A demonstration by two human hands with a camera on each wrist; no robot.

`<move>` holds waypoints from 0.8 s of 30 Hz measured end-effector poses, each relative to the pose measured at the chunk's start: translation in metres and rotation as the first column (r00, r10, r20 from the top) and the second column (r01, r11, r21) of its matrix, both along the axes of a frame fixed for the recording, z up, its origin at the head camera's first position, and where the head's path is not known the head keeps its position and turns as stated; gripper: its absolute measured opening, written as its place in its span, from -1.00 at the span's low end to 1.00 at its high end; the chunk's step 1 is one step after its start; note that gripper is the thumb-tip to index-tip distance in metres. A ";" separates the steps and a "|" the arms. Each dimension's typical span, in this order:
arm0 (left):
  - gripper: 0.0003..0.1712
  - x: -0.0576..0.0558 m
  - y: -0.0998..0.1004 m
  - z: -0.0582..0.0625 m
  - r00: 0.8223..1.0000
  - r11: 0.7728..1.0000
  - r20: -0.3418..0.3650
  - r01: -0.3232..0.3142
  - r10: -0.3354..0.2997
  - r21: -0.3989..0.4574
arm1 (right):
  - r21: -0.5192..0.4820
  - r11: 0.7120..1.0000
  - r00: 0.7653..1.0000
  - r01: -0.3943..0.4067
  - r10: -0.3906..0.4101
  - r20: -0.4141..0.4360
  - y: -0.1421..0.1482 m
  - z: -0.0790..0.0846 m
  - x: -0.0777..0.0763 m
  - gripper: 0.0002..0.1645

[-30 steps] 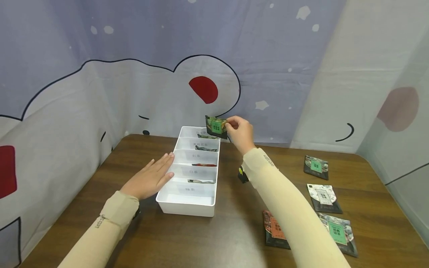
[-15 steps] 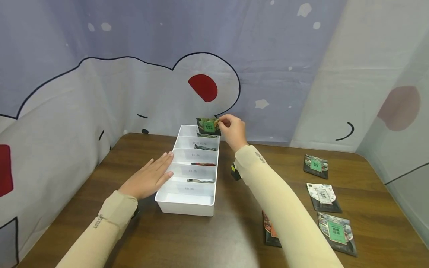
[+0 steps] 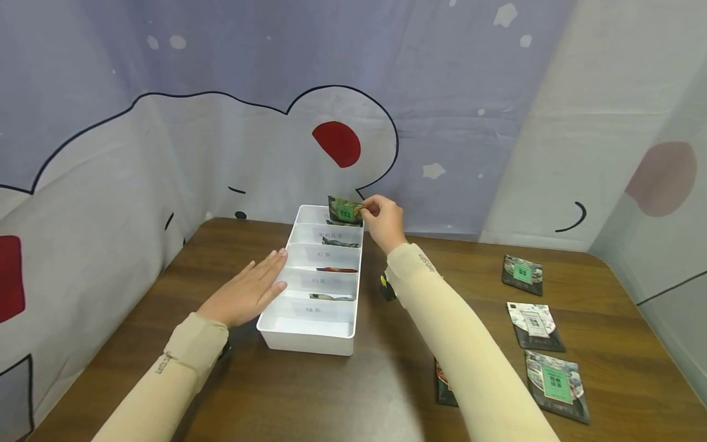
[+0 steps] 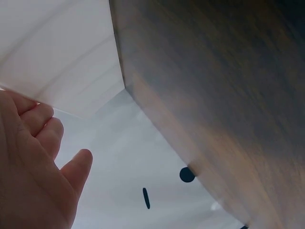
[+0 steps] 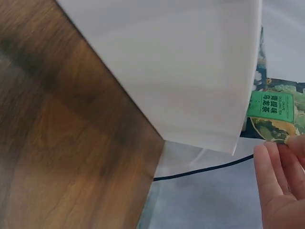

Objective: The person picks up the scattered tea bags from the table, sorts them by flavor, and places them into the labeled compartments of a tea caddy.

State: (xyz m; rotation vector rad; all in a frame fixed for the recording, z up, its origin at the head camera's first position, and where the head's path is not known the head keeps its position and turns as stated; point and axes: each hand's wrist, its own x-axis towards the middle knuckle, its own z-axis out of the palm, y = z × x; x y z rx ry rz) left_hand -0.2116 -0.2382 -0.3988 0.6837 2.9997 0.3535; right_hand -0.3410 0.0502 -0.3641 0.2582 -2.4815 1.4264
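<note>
A white divided box (image 3: 307, 344) with labelled compartments stands on the table. My right hand (image 3: 385, 224) pinches a green-labelled tea packet (image 3: 345, 212) by its right edge, partly lowered into the farthest compartment. In the right wrist view, the packet (image 5: 275, 106) reaches behind the box's rim, and the fingers (image 5: 281, 171) grip its edge. My left hand (image 3: 245, 292) rests with straight fingers against the box's left rim; the left wrist view shows its fingertips (image 4: 44, 114) at the wall. One packet each shows in the compartments with the red packet (image 3: 337, 270) and the pale packet (image 3: 330, 298).
On the table's right side lie a dark packet with green label (image 3: 522, 274), a white-topped packet (image 3: 535, 326) and a larger green-labelled packet (image 3: 558, 385). Another packet (image 3: 445, 388) is mostly hidden under the right sleeve. A patterned curtain (image 3: 265, 153) hangs behind the table.
My right hand has moved left and slightly down with the tea packet, which now dips into the farthest compartment. The left hand has stayed at the box's rim.
</note>
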 end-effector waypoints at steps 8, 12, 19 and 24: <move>-0.20 -0.004 0.000 -0.003 1.000 1.000 -0.013 0.011 -0.011 -0.003 | 0.079 0.996 0.998 -0.049 0.046 0.038 0.009 -0.008 -0.001 -0.87; -0.20 -0.005 0.001 -0.004 1.000 1.000 -0.015 0.013 -0.013 -0.005 | 0.112 0.991 0.997 -0.072 0.068 0.039 0.014 -0.013 -0.003 -0.86; -0.20 -0.005 0.001 -0.002 1.000 1.000 0.001 0.010 -0.010 0.012 | 0.109 0.988 0.993 -0.112 0.107 0.047 0.021 -0.015 0.000 -0.82; -0.20 -0.005 0.001 -0.003 1.000 1.000 0.002 0.010 -0.010 0.021 | 0.060 0.988 0.990 -0.142 0.141 0.023 0.027 -0.013 0.009 -0.82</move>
